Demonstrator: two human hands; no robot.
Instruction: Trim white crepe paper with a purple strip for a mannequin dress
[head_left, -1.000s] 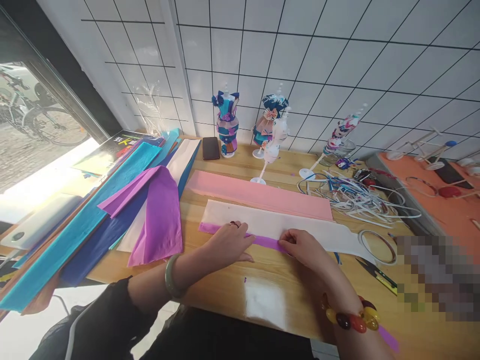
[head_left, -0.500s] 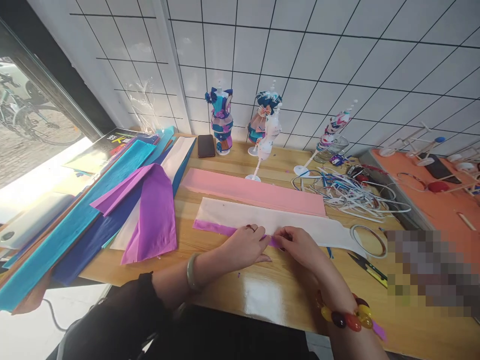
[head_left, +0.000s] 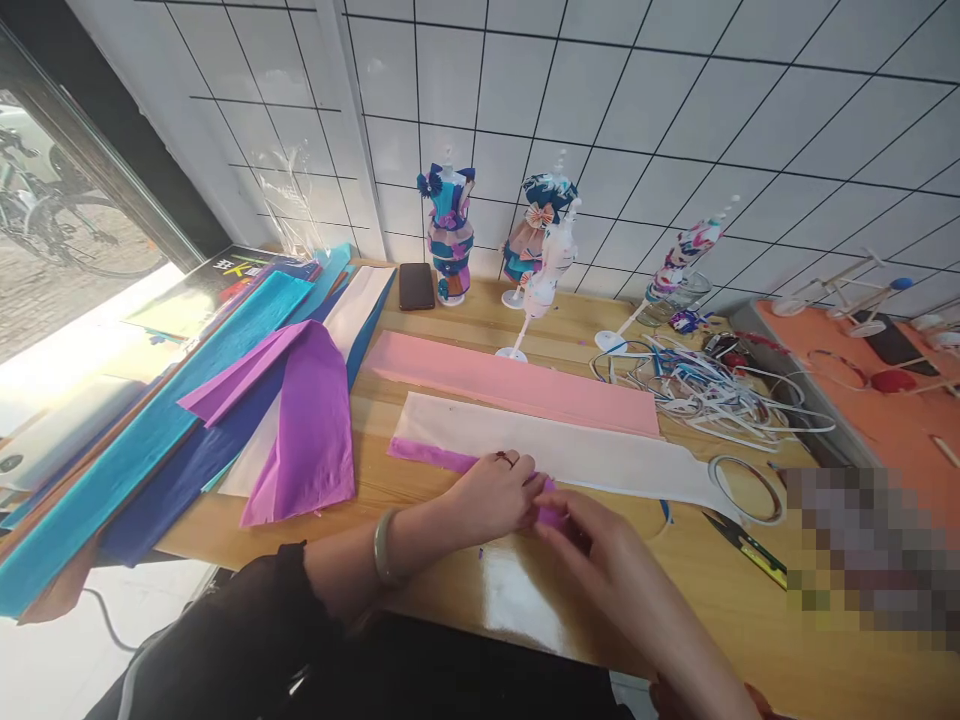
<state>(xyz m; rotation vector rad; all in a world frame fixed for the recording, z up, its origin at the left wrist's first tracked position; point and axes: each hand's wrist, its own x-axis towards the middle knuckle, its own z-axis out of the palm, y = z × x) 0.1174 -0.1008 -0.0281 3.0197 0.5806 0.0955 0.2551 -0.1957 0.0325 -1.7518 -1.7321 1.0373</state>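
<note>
A long white strip of crepe-like paper point(head_left: 555, 435) lies flat on the table, with a narrow purple strip point(head_left: 431, 453) along its near edge. My left hand point(head_left: 499, 492), wearing a ring and a pale bangle, is closed on the purple strip near its right part. Beside it, my right hand point(head_left: 600, 540) has its thumb and fingers around the right end of the purple strip, touching or almost touching the left fingertips. The exact pinch is partly hidden by the fingers. Just beyond the white strip lies a pink strip point(head_left: 517, 383).
Folded purple paper point(head_left: 313, 440) and blue strips point(head_left: 217, 370) lie at left. Small dressed mannequins point(head_left: 451, 240) and a phone point(head_left: 416, 287) stand or lie along the wall. At right are tangled cords point(head_left: 705, 400), a tape roll point(head_left: 780, 500) and scissors point(head_left: 746, 550).
My right hand has shifted slightly down and turned, its fingers more extended around the purple end. My left hand has barely moved. The view has shifted slightly.
</note>
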